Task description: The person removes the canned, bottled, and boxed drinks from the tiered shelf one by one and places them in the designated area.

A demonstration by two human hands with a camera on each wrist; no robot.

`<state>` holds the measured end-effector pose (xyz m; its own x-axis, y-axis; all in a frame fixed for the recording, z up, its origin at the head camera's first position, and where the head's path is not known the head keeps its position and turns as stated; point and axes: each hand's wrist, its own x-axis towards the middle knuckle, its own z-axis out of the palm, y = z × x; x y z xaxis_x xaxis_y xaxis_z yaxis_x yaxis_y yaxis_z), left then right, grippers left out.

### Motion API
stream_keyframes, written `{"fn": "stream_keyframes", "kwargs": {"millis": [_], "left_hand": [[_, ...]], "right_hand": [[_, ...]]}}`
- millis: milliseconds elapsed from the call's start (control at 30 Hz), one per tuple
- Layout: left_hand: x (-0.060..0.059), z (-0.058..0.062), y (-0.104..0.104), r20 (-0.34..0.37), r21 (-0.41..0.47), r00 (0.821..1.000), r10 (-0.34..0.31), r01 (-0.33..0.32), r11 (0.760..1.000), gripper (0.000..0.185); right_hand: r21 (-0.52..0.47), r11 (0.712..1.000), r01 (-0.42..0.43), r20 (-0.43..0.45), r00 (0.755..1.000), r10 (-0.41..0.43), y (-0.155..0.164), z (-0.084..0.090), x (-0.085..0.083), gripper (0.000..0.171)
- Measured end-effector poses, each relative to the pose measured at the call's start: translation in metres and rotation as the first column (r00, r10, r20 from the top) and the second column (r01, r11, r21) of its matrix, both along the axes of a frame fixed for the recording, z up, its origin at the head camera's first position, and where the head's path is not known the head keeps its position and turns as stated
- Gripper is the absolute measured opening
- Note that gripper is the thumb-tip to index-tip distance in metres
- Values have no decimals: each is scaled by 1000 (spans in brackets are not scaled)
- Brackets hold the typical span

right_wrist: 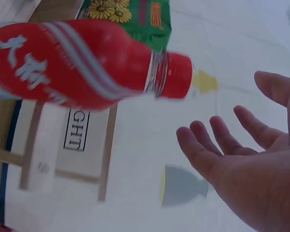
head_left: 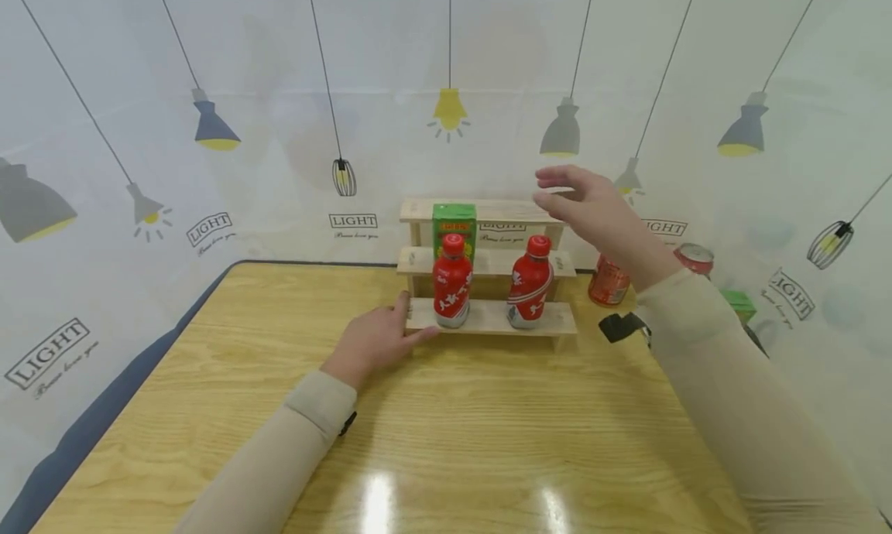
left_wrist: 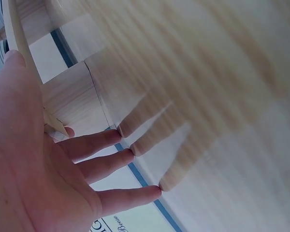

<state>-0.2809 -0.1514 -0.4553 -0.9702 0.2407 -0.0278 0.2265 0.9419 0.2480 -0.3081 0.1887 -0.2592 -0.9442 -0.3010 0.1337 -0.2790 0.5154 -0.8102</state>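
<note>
A three-step wooden display rack (head_left: 488, 317) stands on the table. My left hand (head_left: 376, 337) pinches its lowest step at the left end, thumb along the front edge and index finger at the far side. In the left wrist view, the other fingers (left_wrist: 106, 164) stretch down to the tabletop. Two red bottles, the left one (head_left: 452, 282) and the right one (head_left: 530, 285), stand upright on the lowest step. Behind the left bottle is a green drink carton (head_left: 454, 218). Up at the right, my right hand (head_left: 585, 209) hovers with fingers loosely bent, holding nothing, apart from the right bottle's cap (right_wrist: 176, 76).
To the right of the rack stands a red can (head_left: 609, 282). Another can (head_left: 694, 258) and a green box (head_left: 739, 305) are partly hidden by my right arm. The wooden table (head_left: 432, 426) meets a lamp-printed wall covering (head_left: 390, 131) at the back.
</note>
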Motion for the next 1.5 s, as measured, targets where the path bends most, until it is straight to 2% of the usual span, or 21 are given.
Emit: {"fn": "stream_keyframes", "kwargs": {"millis": [100,200,467,633,1100,1333,1500], "left_hand": [[0,0,0,-7,-4,1000,0,0,1000,118],[0,1,1,-17,-5,1000,-6,6,1000,116],[0,5,2,-32,-5,999,-2,2,1000,113],[0,7,3,-29,-3,1000,-6,6,1000,112],[-2,2,1,-35,-1,999,-7,7,1000,112],[1,0,1,-27,0,1000,8,-8,1000,111],[2,-1,1,-21,1,1000,14,-14,1000,111]], "right_hand": [[108,992,-70,29,997,67,-27,11,-16,62],[182,976,-121,65,992,110,-49,15,-31,63],[317,936,-152,139,984,113,-81,11,-51,67],[346,925,-158,151,982,111,-89,6,-57,65],[323,929,-180,160,978,133,-82,-1,-64,53],[169,970,-176,239,962,133,-59,-10,-65,60],[91,979,-183,264,952,153,-41,-15,-66,56]]}}
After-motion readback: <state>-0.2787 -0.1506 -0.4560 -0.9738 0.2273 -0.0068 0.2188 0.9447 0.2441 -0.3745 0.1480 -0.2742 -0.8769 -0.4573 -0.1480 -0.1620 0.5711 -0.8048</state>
